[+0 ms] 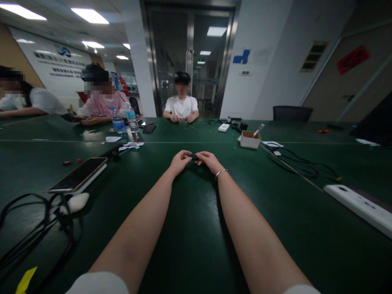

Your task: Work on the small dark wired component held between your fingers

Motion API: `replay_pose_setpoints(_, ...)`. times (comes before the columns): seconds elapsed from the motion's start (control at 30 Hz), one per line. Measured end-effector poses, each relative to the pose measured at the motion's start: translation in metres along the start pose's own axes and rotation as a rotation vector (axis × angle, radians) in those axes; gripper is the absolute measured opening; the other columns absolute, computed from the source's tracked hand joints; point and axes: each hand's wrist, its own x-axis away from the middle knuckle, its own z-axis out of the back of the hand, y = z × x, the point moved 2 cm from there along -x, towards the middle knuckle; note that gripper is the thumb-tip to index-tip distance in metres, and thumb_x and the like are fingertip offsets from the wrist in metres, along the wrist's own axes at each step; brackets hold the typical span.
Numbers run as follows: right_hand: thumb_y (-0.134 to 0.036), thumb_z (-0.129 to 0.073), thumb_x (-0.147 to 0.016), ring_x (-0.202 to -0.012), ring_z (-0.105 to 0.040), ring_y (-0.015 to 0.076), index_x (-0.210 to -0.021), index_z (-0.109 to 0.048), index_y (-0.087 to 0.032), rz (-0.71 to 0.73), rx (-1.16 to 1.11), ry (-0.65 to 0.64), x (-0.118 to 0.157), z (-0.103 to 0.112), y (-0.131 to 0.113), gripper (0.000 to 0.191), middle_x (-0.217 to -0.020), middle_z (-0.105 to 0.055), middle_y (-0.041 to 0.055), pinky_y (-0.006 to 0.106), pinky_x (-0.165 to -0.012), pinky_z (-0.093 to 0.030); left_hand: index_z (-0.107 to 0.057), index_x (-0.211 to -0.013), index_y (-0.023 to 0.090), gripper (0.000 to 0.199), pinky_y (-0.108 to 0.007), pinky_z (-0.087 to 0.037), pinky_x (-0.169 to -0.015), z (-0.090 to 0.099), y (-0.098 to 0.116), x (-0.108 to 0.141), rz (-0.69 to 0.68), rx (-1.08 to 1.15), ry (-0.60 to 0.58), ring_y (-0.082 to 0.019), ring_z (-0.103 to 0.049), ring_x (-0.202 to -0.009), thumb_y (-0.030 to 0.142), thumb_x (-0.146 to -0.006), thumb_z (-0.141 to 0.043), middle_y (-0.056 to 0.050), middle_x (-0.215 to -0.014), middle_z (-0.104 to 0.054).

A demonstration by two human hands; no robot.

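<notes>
Both my arms reach forward over a dark green table [196, 228]. Between my fingertips is a small black object [194, 158], too small to name. My left hand [180, 162] pinches its left end with thumb and fingers. From the other side, my right hand [208, 161] grips its right end, the fingers curled around it. A silver bracelet [221, 174] circles my right wrist. The two hands are close together, just above or resting on the tabletop; which of these I cannot tell.
On the left lie a phone [80, 174], a white mouse [77, 202] and black cables [39, 220]. Water bottles [119, 121] stand farther back. A small box [250, 140], more cables [301, 161] and a white power strip [361, 206] are rightward. Several people sit around the table, one directly opposite [181, 107].
</notes>
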Motion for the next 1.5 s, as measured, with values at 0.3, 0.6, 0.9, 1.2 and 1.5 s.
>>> replay_pose_setpoints(0.3,-0.026,-0.076,-0.064,-0.051,-0.055,0.0057,-0.12,-0.052,-0.022,0.052,-0.039,0.006,0.0019,0.0002,-0.0043,0.061,-0.085,-0.065,-0.0006,0.019,-0.052,-0.046,-0.061,-0.094,0.015,0.026,-0.025,-0.043,-0.065,0.0013,-0.0027,-0.0061,0.049,0.127,0.056,-0.011,-0.054,-0.063,0.017,-0.068,-0.058,0.001,-0.065,-0.058)
replay_pose_setpoints(0.6,-0.021,-0.076,-0.065,-0.057,-0.057,0.0073,-0.113,-0.057,-0.021,0.069,-0.024,-0.063,0.0036,-0.0014,-0.0059,0.052,-0.093,-0.068,0.0019,0.019,-0.056,-0.048,-0.062,-0.091,0.016,0.024,-0.026,-0.044,-0.064,0.0011,-0.0041,-0.0056,0.04,0.092,0.029,-0.012,-0.054,-0.062,0.018,-0.068,-0.058,0.002,-0.064,-0.057)
replay_pose_setpoints(0.9,-0.03,-0.06,-0.081,-0.039,-0.047,0.0064,-0.108,-0.055,-0.016,-0.021,0.069,-0.064,0.0018,-0.0043,-0.005,0.031,-0.063,-0.065,-0.0012,0.019,-0.043,-0.039,-0.062,-0.09,0.016,0.024,-0.025,-0.045,-0.064,0.0015,-0.0066,-0.0077,0.035,0.093,0.049,-0.012,-0.055,-0.063,0.017,-0.067,-0.057,0.001,-0.066,-0.059)
replay_pose_setpoints(1.2,-0.034,-0.057,-0.082,-0.037,-0.047,0.0058,-0.105,-0.053,-0.016,-0.022,0.057,-0.032,0.002,-0.003,-0.004,0.029,-0.062,-0.062,-0.002,0.017,-0.039,-0.037,-0.063,-0.09,0.016,0.024,-0.024,-0.043,-0.061,0.0013,-0.0085,-0.0078,0.035,0.105,0.05,-0.011,-0.053,-0.061,0.019,-0.067,-0.058,0.002,-0.064,-0.057)
replay_pose_setpoints(1.5,-0.035,-0.059,-0.081,-0.04,-0.05,0.0077,-0.11,-0.051,-0.017,-0.042,0.01,0.012,0.0031,-0.0009,-0.0045,0.034,-0.07,-0.065,0.0006,0.021,-0.044,-0.042,-0.063,-0.089,0.016,0.022,-0.024,-0.044,-0.062,0.0002,-0.0051,-0.0069,0.059,0.114,0.078,-0.011,-0.056,-0.062,0.017,-0.067,-0.057,0.001,-0.066,-0.06)
